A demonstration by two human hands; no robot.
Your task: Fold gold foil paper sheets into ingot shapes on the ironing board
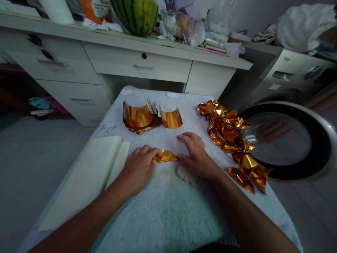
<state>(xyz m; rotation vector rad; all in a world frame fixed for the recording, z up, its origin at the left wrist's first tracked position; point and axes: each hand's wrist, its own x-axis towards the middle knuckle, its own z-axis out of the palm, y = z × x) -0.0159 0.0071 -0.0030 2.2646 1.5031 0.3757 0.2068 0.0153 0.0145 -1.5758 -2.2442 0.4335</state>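
Note:
A small folded piece of gold foil paper (166, 156) lies on the cloth-covered table between my hands. My left hand (142, 165) pinches its left end between thumb and fingers. At its right tip rests the thumb of my right hand (194, 153), whose fingers are stretched out and spread over the cloth. Beyond my hands stands a stack of curled gold foil sheets (139, 116), with a single curled sheet (172, 118) just to its right. Several folded gold foil pieces (226, 131) lie heaped along the table's right side.
Pale paper sheets (84, 172) lie at the table's left. Behind stands a white desk (163, 66) with drawers, bearing a watermelon (135, 15) and a glass bowl (179, 24). The open round door (286, 140) of a washing machine (281, 75) reaches close to the table's right edge.

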